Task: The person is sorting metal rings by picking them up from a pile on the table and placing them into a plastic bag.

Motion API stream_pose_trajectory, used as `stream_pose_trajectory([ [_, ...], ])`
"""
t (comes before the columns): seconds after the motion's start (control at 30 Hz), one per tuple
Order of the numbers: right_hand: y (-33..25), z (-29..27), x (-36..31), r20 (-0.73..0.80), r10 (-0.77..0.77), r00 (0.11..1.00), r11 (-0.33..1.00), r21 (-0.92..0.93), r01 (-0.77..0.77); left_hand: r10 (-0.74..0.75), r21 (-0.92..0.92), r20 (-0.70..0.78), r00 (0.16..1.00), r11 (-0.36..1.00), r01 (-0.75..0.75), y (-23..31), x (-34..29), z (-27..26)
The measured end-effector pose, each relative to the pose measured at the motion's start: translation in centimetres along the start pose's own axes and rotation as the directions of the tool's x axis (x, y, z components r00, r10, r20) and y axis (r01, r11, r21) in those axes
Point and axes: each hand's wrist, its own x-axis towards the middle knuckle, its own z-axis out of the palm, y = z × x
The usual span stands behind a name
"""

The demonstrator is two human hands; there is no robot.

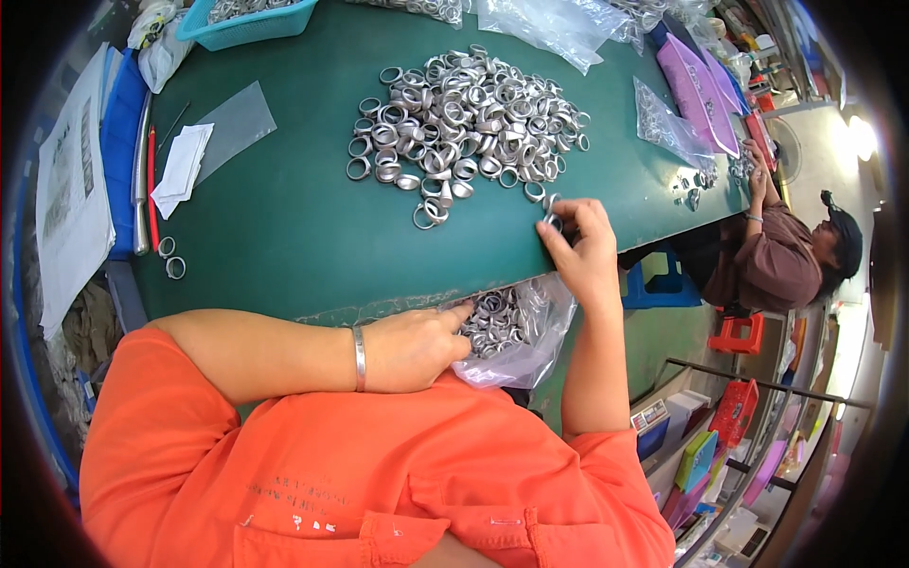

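A large heap of silver metal rings (pixel 473 118) lies on the green tabletop (pixel 275 237). At the heap's near right corner, my right hand (pixel 585 241) pinches a couple of metal rings (pixel 551 220) between thumb and fingers, just above the table. Below the table's near edge, against my body, hangs a clear plastic bag (pixel 544 327) with many rings (pixel 497 322) inside. My left hand (pixel 417 348) grips the bag's left side near its mouth; part of its fingers is hidden by the plastic and the table edge.
Two loose rings (pixel 172 260), a red pencil (pixel 152 180), a metal rod (pixel 142 180) and paper slips (pixel 185 166) lie at left. A blue basket (pixel 248 26) stands far left, a purple basket (pixel 696 90) far right. Another person (pixel 772 256) works at the right.
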Motion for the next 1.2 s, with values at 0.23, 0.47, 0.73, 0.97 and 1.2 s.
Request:
stream_pose_trajectory([
  [0.23, -2.3, -4.1, 0.0, 0.751, -0.26, 0.607, 0.895, 0.423, -0.14, -0.008, 0.048, -0.012, 1.0, 0.999, 0.008, -0.1, -0.3, 0.0],
  [0.47, -2.1, 3.1, 3.1, 0.009, -0.269, 0.963, 0.963, -0.003, 0.269, 0.013, 0.018, 0.007, 1.0, 1.0, -0.013, 0.0, 0.1, 0.1],
  [0.73, -3.8, 3.3, -0.2, 0.11, -0.403, 0.909, 0.915, 0.027, 0.403, -0.001, 0.012, -0.002, 1.0, 1.0, 0.001, 0.1, -0.3, 0.0],
  [0.97, -1.1, 1.2, -1.2, -0.048, -0.041, 0.998, 0.894, 0.445, 0.058, 0.009, 0.02, -0.039, 0.999, 1.0, -0.008, 0.0, -0.2, 0.2],
  [1.2, -3.0, 1.2, -1.7, 0.076, -0.042, 0.996, 0.97, 0.242, 0.023, -0.001, 0.027, -0.035, 0.999, 1.0, 0.002, 0.1, -0.2, 0.0],
])
